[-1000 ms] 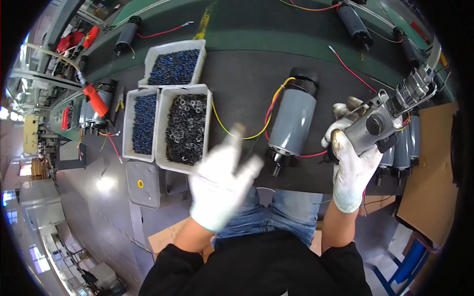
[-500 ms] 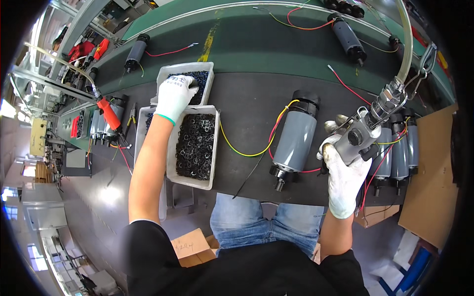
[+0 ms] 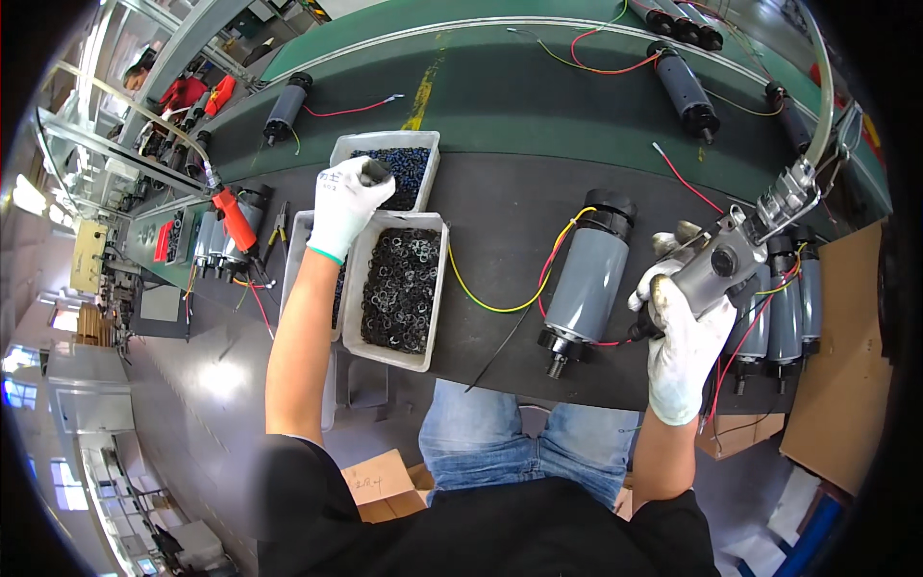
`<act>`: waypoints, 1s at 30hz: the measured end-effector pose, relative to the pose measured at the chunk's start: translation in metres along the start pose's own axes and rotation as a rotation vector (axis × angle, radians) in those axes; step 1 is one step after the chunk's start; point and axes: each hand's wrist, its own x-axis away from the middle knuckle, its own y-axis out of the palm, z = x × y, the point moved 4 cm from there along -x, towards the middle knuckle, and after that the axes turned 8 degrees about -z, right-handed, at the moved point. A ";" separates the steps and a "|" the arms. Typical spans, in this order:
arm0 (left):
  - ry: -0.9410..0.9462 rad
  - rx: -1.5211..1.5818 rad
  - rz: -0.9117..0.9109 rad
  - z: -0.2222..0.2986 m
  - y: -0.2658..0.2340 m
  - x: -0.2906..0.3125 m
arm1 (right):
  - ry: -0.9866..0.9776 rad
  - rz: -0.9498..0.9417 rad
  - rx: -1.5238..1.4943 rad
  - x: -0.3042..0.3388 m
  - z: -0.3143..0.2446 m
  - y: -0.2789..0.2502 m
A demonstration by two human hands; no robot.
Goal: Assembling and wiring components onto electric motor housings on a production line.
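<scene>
In the head view, I had the left hand (image 3: 346,202) at the bin (image 3: 431,173) of dark-blue parts, upper left of centre; its fingers were bunched, but I could not tell whether that grip had closed on anything. My right hand (image 3: 685,337), at right, had its grip wrapped around the metal tool (image 3: 707,276). The grey motor (image 3: 588,274) lay right of centre on the table (image 3: 490,197), untouched. I judged the picking under way, the work on the motor not yet begun.
</scene>
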 end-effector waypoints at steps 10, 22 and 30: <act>-0.050 0.530 0.079 0.048 -0.015 0.036 | -0.054 -0.080 -0.064 0.004 -0.001 0.009; -0.020 0.073 0.062 0.002 -0.012 0.010 | -0.075 -0.061 -0.364 -0.004 -0.022 0.032; -0.022 0.228 0.024 0.006 -0.034 0.013 | -0.067 -0.006 -0.294 0.000 -0.022 0.036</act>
